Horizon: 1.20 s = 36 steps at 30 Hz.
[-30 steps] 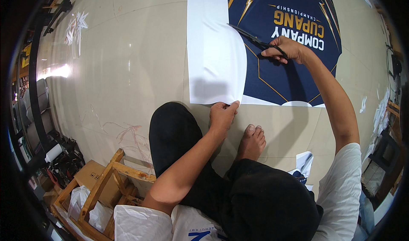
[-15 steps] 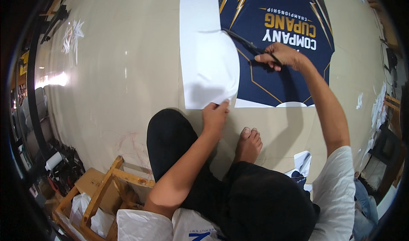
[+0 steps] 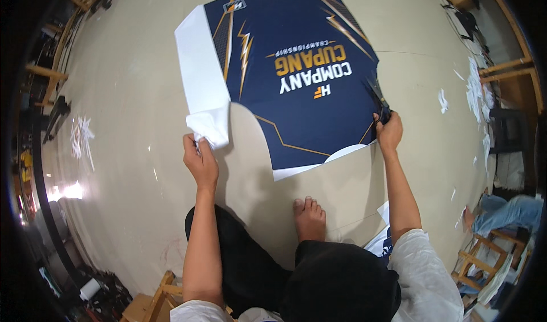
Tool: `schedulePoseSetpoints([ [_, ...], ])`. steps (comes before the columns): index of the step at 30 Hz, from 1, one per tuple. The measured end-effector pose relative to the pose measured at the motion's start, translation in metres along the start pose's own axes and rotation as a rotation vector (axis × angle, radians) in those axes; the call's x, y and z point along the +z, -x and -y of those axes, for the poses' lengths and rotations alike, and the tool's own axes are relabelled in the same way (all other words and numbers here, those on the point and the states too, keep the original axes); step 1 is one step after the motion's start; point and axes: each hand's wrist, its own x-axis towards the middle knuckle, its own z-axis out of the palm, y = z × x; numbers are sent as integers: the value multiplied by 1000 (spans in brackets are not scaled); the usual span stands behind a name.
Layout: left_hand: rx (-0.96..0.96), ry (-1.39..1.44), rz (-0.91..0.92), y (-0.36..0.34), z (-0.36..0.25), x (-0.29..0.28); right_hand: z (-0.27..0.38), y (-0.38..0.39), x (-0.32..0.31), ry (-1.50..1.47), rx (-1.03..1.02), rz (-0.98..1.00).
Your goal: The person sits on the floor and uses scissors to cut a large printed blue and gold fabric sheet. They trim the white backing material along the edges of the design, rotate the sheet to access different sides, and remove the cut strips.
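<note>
Scissors (image 3: 382, 100) have shifted to the right edge of the navy fabric (image 3: 296, 110) on the floor (image 3: 134, 88); right hand (image 3: 390, 133), grip holding scissors; left hand (image 3: 200, 161), grip pinching the white strip (image 3: 200, 65).

The glossy beige tiled floor (image 3: 134, 105) carried a broad navy fabric panel printed in gold and white (image 3: 302, 111); thin white strips (image 3: 83, 137) lay left of this panel, crumpled white scraps (image 3: 473, 91) right.

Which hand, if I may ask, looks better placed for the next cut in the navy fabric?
Probably the right hand: it holds the black scissors, near the right edge of the navy fabric. The left hand is occupied, gripping the bunched lower end of the white strip.
</note>
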Motion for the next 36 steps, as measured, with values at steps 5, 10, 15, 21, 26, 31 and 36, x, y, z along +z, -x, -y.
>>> schedulePoseSetpoints([
  [5, 29, -227, 435, 16, -7, 3, -5, -2, 9, -162, 120, 47],
  [10, -100, -298, 817, 46, 0, 7, -40, -17, 12, -159, 211, 17],
  [15, -76, -238, 1231, 62, 2, -10, -64, -11, -20, -45, 261, -26],
  [21, -647, 22, 1860, 105, -60, 30, -143, 9, -57, 105, 277, -132],
  [26, 183, -165, 830, 61, 0, 45, -108, 60, -75, -144, 92, -204],
  [31, 223, -625, 784, 48, -20, 59, -39, 130, -68, -519, 222, 154],
  [36, 21, -749, 764, 90, -2, 56, 27, 210, -75, -970, 528, 723],
])
